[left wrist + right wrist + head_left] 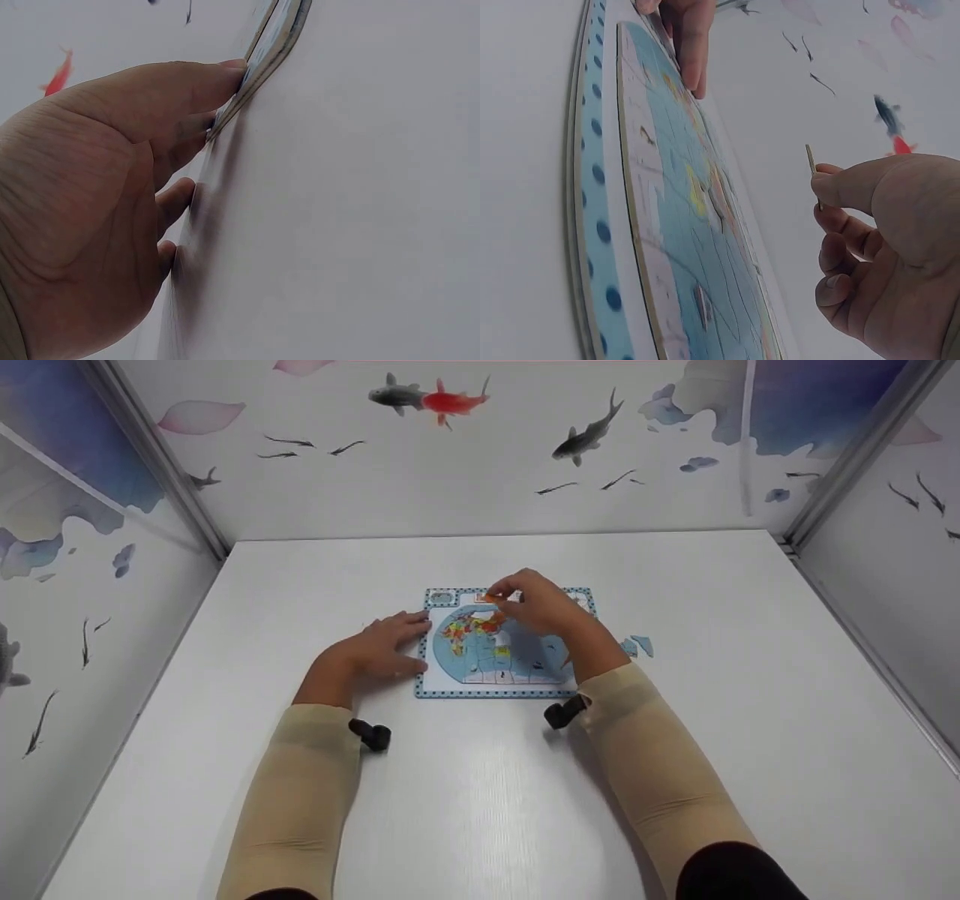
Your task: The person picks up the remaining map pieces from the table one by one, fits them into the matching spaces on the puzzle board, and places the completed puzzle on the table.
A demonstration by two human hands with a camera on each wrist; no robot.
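Observation:
A world map puzzle board (510,691) with a dotted blue border lies on the white table. My right hand (541,604) pinches a small orange puzzle piece (493,598) between thumb and fingertips, above the upper part of the board. In the right wrist view that puzzle piece (810,161) appears edge-on as a thin flat slip. My left hand (386,646) rests at the board's left edge, fingers extended. In the left wrist view its thumb (217,82) touches the edge of the board. Part of the map is hidden under my right hand and wrist.
Several loose blue puzzle pieces (641,645) lie on the table to the right of the board, beside my right forearm. White panels with painted fish (589,435) stand around the table at the back and both sides.

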